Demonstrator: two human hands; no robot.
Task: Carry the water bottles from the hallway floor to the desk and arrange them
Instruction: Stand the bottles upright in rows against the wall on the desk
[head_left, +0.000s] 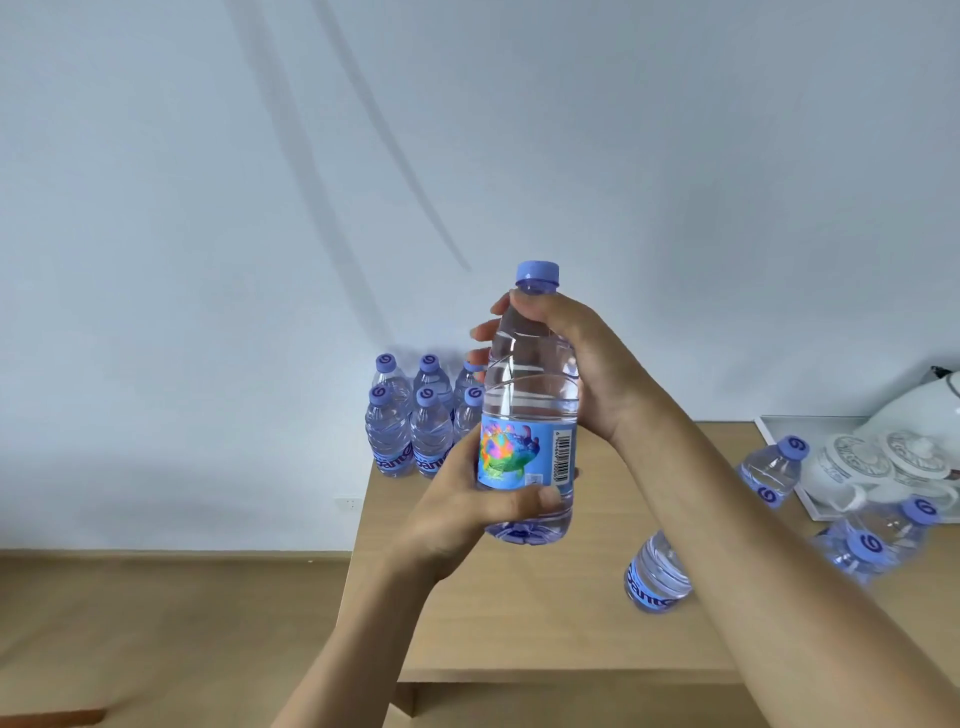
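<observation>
I hold one clear water bottle with a purple cap and blue label upright in mid-air above the wooden desk. My right hand grips its upper body just under the neck. My left hand grips its lower part, thumb across the front below the label. Several matching bottles stand in two neat rows at the desk's far left corner against the wall. More bottles stand loosely on the right side of the desk, one partly hidden behind my right forearm.
A white tray with a white tea set sits at the desk's right rear. A pale wall rises behind the desk. Wooden floor lies to the left, with a wall socket low on the wall.
</observation>
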